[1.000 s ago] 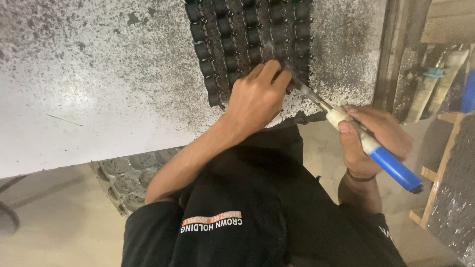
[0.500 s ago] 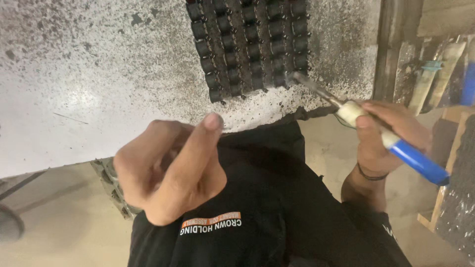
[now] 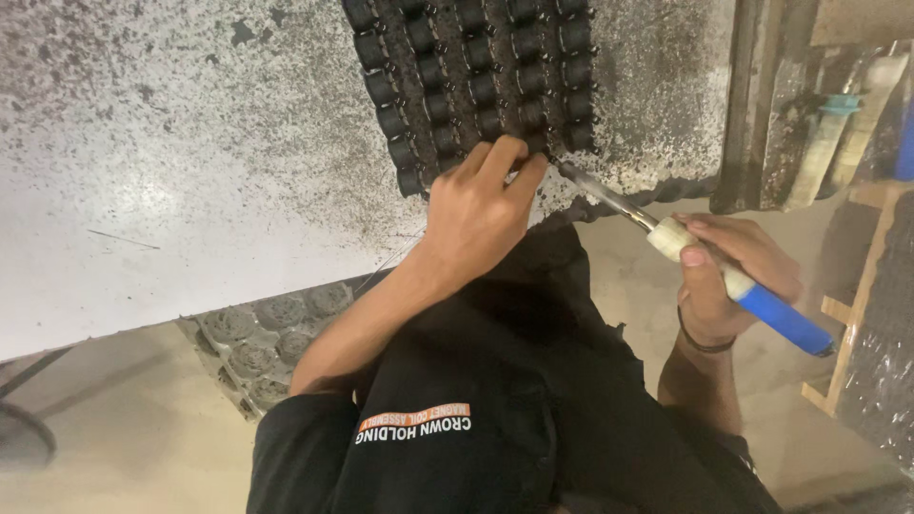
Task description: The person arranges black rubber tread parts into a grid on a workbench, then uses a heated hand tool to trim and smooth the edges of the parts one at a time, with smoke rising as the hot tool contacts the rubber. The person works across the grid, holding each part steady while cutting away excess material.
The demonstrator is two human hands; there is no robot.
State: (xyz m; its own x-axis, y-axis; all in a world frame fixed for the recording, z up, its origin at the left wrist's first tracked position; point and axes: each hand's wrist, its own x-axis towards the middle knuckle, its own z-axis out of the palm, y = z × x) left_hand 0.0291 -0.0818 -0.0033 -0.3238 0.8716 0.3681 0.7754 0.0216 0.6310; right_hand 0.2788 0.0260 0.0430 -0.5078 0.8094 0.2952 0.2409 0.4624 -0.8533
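Rows of small black cylindrical parts (image 3: pixel 476 81) lie on a speckled white worktop (image 3: pixel 190 171). My left hand (image 3: pixel 481 205) rests at the near edge of the rows, its fingertips pinched on one small black part in the lowest row. My right hand (image 3: pixel 733 276) grips a soldering iron (image 3: pixel 762 305) that has a blue handle and a cream collar. The iron's metal tip (image 3: pixel 581 181) points at the spot just right of my left fingertips. A dark band circles my right wrist.
My lap, in black clothing (image 3: pixel 495 400), fills the lower middle. A grey moulded tray with round cups (image 3: pixel 257 333) sits under the worktop's edge. A dark metal post (image 3: pixel 752 95) and wooden frames (image 3: pixel 847 314) stand at the right. The floor is beige.
My left hand pulled back toward my lap with its fingers pinched, then returned to the lowest row of black parts. The soldering iron stayed nearly in place.
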